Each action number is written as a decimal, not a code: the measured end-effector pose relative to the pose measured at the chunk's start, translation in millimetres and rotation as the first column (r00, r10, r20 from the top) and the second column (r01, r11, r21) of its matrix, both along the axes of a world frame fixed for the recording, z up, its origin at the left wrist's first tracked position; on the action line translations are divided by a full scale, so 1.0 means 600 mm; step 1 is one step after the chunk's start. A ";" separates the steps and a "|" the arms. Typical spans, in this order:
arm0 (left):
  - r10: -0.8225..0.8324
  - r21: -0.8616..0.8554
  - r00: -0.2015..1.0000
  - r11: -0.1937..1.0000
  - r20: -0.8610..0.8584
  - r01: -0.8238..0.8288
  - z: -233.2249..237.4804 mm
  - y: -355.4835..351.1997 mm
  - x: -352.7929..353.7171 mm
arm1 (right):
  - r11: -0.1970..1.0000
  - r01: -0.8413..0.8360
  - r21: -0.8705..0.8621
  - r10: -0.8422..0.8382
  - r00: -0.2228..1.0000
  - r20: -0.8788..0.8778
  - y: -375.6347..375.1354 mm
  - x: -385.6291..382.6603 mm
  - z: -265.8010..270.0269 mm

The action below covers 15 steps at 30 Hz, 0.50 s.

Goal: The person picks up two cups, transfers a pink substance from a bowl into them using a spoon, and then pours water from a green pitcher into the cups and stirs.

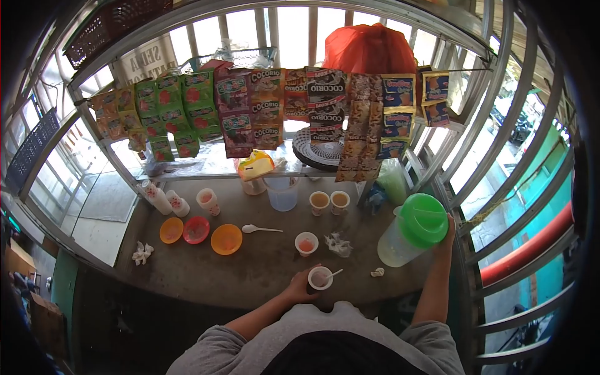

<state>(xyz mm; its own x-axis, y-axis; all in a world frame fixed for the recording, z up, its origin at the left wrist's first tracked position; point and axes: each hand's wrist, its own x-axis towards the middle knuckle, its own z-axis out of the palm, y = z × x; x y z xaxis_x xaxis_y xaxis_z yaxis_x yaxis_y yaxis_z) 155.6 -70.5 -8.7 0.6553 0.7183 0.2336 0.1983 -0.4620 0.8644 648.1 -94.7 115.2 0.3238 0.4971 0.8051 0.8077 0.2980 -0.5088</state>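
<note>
My left hand (301,289) grips a small white cup (320,277) near the counter's front edge; a white spoon (334,273) stands in the cup. My right hand (447,232) holds a clear plastic jug with a green lid (412,230), lifted and tilted slightly over the counter's right end. Pale liquid sits in the jug's bottom. Another small cup with pink contents (306,243) stands just beyond the held cup.
On the grey counter (262,269) lie three orange and red lids (197,230), a loose white spoon (259,229), two filled cups (329,201), a clear pitcher (282,194), bottles (164,199) and crumpled wrappers (339,245). Sachet strips (269,106) hang above. Window bars enclose the stall.
</note>
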 end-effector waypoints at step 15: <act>0.363 -0.041 0.932 0.931 -0.012 -0.363 0.008 -0.043 0.007 | 0.876 -0.471 0.107 0.244 0.240 -0.940 -0.014 -0.122 0.073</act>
